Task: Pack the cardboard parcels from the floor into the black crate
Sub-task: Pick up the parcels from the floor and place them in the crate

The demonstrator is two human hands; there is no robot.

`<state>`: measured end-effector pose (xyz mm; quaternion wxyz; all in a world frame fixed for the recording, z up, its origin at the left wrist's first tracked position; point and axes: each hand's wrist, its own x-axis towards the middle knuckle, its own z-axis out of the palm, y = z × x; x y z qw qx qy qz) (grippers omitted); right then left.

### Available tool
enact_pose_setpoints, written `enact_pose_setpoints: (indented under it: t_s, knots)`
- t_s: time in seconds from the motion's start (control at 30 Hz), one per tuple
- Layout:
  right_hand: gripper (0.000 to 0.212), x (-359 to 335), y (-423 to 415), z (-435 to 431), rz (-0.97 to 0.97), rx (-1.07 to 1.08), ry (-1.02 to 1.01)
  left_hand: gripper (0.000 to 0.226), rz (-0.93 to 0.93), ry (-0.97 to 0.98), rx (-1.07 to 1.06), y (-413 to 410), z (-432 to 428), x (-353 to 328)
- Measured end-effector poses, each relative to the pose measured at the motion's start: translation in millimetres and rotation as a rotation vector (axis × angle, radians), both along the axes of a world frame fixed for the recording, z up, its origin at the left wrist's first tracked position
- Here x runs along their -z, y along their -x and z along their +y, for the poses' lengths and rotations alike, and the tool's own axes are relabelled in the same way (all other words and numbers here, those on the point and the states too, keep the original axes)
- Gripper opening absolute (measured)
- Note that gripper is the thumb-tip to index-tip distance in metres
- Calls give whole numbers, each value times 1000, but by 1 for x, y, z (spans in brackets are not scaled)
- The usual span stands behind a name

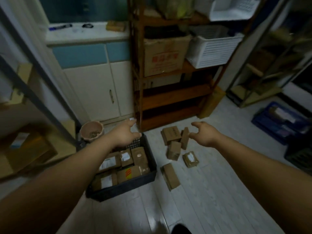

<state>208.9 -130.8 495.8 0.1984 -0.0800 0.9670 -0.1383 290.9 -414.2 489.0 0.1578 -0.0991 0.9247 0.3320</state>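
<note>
Right-hand fingers are parted and loosely hooked, thumb set opposite, holding nothing. The right hand hangs just above the upright parcel in the floor cluster, a shape suited to a grasp across its narrow sides, though no contact is evident. Left-hand fingers are spread and nearly straight, likewise empty. The left hand is held over the far end of the black crate, in my judgement for balance or in readiness to seat the next piece. The crate stands on the floor just left of the loose parcels, which keeps each transfer short. Inside it, six or so packed parcels lie flat and edge to edge, mostly labels up, covering the base as far as can be seen. Five lie outside: the upright one, a flat parcel touching it near the foot of the wooden shelf unit, a tilted parcel just in front, a labelled parcel and a long parcel nearest the crate. Task assessed as past halfway; further pieces will probably need a second layer.
</note>
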Motion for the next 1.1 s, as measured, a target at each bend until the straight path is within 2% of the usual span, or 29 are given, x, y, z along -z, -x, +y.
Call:
enact_pose_setpoints:
  t_s: [0.27, 0.53, 0.73, 0.93, 1.1]
  knots:
    - [66, -41, 7, 146, 42, 36, -57, 77, 4, 42, 130, 55, 153, -21]
    - [69, -29, 48, 262, -37, 25, -69, 75, -39, 11, 82, 89, 263, -3]
    - [70, -11, 94, 266, -61, 3, -42, 78, -127, 103, 41, 112, 258, 14]
    - [69, 4, 157, 242, -86, -110, -83, 75, -151, 83, -11, 183, 247, 36]
    - [71, 26, 216, 235, -139, -119, -103, 70, -185, 28, -27, 235, 250, 59]
